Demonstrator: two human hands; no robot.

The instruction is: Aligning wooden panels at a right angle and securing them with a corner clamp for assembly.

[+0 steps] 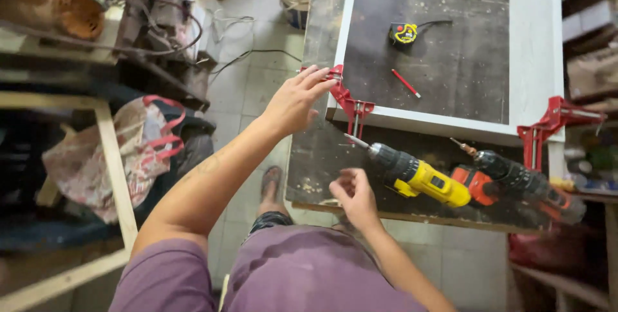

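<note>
You are reaching your left hand (295, 103) out to the red corner clamp (347, 101) that is gripping the near left corner of the white frame (533, 41), and your spread fingers (318, 79) are just touching its outer jaw at about 2 o'clock from your palm, without closing on anything. Keep the palm steadying the frame edge while you work the clamp, so the mitre is not slipping out of square, and turn its screw handle slowly, checking that both frame pieces are sitting flush on the dark table (322, 151).

Your right hand (353, 197) is hovering low over the near table edge with the fingers loosely curled; they may be pinching something small, perhaps a screw, but the view is too coarse for me to tell. The yellow drill (421, 175) is lying at 2 o'clock from that hand, just beside it, its bit pointing toward the clamp. An orange and black drill (508, 180) is lying beyond it at 3 o'clock. A second red clamp (550, 122) is holding the near right corner, well apart from both hands.
</note>
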